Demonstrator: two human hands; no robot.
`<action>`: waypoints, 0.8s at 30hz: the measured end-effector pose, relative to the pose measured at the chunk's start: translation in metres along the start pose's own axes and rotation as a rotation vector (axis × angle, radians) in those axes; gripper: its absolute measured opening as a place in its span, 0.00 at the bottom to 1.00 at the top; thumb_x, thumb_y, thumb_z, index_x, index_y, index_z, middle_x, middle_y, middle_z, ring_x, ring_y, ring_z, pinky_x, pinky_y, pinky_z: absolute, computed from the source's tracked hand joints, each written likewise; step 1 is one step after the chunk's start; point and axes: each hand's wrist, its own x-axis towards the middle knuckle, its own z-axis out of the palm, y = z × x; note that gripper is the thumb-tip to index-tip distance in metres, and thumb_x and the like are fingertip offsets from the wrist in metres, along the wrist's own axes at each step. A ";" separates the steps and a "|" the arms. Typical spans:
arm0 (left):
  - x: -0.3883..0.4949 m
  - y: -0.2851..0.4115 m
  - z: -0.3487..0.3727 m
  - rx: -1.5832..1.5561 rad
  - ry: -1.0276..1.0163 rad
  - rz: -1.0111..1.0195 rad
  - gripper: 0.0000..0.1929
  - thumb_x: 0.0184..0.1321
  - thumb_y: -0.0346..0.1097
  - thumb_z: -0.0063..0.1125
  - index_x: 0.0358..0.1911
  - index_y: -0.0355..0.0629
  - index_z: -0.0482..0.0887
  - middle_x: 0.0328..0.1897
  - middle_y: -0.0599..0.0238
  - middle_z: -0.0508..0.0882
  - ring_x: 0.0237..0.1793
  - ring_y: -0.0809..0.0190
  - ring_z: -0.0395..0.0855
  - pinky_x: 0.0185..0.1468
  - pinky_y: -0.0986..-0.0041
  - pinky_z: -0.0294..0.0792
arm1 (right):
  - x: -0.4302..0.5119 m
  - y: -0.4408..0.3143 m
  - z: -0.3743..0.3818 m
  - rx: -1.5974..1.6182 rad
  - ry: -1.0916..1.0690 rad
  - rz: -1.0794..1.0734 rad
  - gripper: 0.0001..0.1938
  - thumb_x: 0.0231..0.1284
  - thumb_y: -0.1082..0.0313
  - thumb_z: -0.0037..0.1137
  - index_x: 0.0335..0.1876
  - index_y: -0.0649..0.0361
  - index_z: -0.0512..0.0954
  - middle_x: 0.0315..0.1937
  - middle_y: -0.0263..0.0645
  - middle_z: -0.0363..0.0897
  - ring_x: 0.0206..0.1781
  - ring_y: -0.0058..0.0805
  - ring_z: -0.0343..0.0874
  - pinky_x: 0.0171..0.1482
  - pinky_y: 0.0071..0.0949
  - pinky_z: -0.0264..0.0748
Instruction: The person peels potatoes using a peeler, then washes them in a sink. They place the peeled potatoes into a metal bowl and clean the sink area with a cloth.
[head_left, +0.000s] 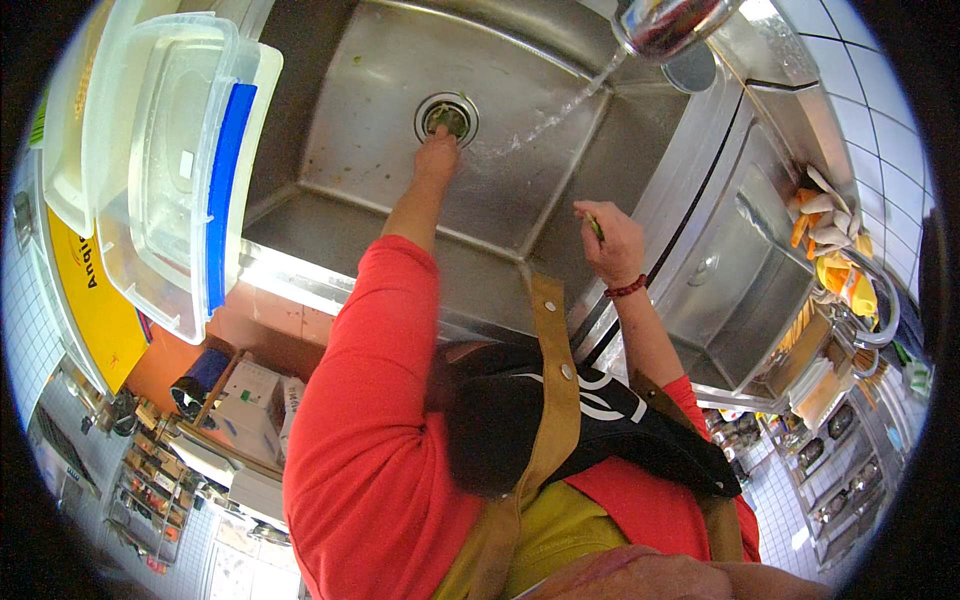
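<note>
My left hand (438, 156) reaches down into the stainless steel sink (375, 150), its fingers at the round drain (470, 124). Green scraps (448, 116) lie in the drain opening, partly hidden by the fingers; whether they grip any is unclear. Over the sink's right side, my right hand (616, 236) is closed around a small green piece (595, 227), perhaps a vegetable scrap. Water (559, 116) streams slantwise onto the sink floor from a shiny tap (667, 26) at the upper right. Small bits of debris dot the sink floor left of the drain.
Clear plastic containers (161, 247), one with a blue clip edge (231, 195), stand at the sink's left. Beyond the right divider is a second basin (727, 277), with gloves (825, 217) and a curved tap (889, 315) beside it. A grey disc (688, 69) rests near the running tap.
</note>
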 end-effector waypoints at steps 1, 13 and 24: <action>0.001 -0.002 0.002 -0.004 0.026 0.020 0.10 0.57 0.39 0.51 0.38 0.42 0.76 0.45 0.53 0.74 0.43 0.46 0.79 0.42 0.53 0.72 | 0.000 0.000 0.000 -0.005 0.002 0.002 0.09 0.51 0.73 0.54 0.39 0.53 0.77 0.33 0.38 0.79 0.34 0.39 0.79 0.34 0.30 0.75; -0.008 -0.004 -0.008 0.035 0.268 0.093 0.07 0.60 0.36 0.46 0.37 0.44 0.75 0.18 0.54 0.79 0.21 0.47 0.81 0.25 0.57 0.74 | -0.002 0.001 -0.001 -0.002 -0.028 0.007 0.11 0.49 0.71 0.53 0.41 0.54 0.76 0.34 0.40 0.78 0.36 0.41 0.78 0.37 0.33 0.75; -0.065 0.028 -0.087 0.137 0.391 0.373 0.02 0.54 0.31 0.50 0.31 0.46 0.74 0.36 0.60 0.77 0.26 0.53 0.82 0.27 0.61 0.74 | -0.007 0.012 0.007 0.006 0.043 -0.014 0.10 0.53 0.67 0.51 0.41 0.53 0.76 0.36 0.41 0.78 0.38 0.45 0.78 0.39 0.37 0.75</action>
